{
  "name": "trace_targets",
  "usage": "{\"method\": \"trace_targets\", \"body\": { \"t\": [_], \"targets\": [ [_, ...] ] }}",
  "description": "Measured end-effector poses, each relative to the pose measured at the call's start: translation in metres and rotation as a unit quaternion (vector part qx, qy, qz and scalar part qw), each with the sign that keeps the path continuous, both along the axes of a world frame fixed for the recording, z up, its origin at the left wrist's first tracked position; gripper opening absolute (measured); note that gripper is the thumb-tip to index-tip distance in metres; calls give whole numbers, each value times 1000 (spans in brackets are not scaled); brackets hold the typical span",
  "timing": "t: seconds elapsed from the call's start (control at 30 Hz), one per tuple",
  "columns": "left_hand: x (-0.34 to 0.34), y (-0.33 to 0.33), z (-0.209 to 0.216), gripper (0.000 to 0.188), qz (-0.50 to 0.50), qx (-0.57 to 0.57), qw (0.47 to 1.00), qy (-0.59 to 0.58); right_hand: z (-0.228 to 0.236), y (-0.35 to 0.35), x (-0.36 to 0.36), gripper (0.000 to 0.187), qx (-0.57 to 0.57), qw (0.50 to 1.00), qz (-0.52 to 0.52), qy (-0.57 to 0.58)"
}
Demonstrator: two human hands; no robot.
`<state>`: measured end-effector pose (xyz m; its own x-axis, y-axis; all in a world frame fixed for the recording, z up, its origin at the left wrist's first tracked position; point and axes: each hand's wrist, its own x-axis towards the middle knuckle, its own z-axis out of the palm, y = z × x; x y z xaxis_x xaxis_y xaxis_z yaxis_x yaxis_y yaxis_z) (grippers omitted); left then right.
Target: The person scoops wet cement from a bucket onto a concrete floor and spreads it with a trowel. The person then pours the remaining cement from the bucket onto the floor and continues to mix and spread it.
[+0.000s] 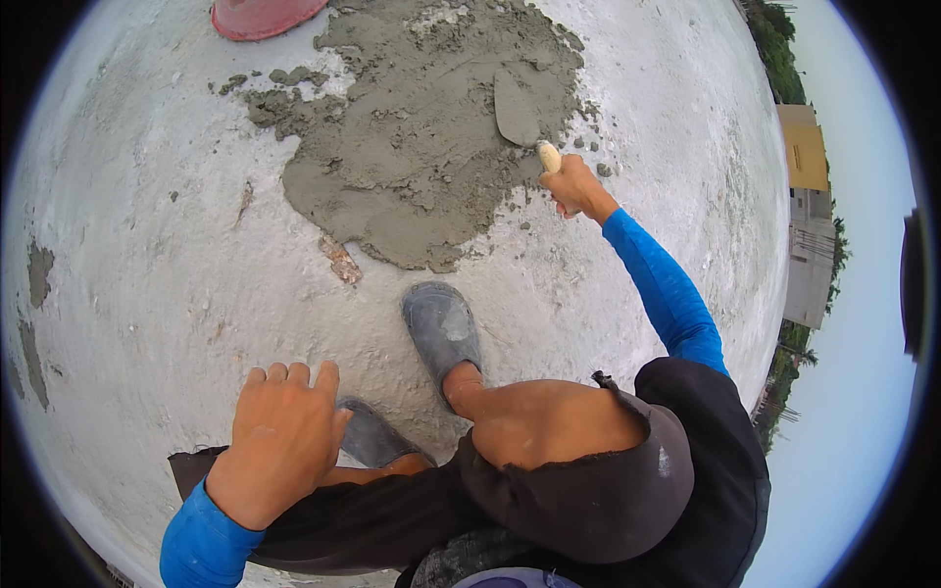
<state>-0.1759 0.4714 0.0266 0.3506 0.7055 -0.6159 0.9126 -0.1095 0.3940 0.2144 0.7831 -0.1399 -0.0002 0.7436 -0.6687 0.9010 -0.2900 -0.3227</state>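
Observation:
My right hand (580,186) is wrapped round the pale wooden handle of a trowel (514,110). The trowel's blade, coated in grey mortar, lies against the right part of a wide mound of wet mortar (412,147). Near my left knee, my left hand (281,431) hangs palm down with nothing seen in it. Its fingers point away from me, bent a little at the knuckles, their tips partly hidden. Trowel marks and rough lumps cover the mortar's surface.
A red tub (265,18) shows at the top edge, left of the mortar. A broken brick piece (340,261) lies at the mortar's near edge. My grey clogs (441,328) stand on the pale concrete floor (157,265). Buildings (809,255) and trees appear far right.

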Motion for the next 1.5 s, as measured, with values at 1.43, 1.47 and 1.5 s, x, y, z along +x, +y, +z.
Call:
{"method": "trace_targets", "body": {
  "t": [1.43, 1.47, 1.5],
  "targets": [
    [-18, -3, -16, 52, 26, 4, 1000, 3, 33, 200, -30, 30, -88, 937, -191, 278],
    [-18, -5, -16, 52, 25, 4, 1000, 5, 30, 205, -35, 30, -76, 940, -196, 269],
    [-18, -6, -15, 53, 20, -5, 1000, 8, 28, 208, -39, 30, -43, 946, -220, 233]
  ]
}}
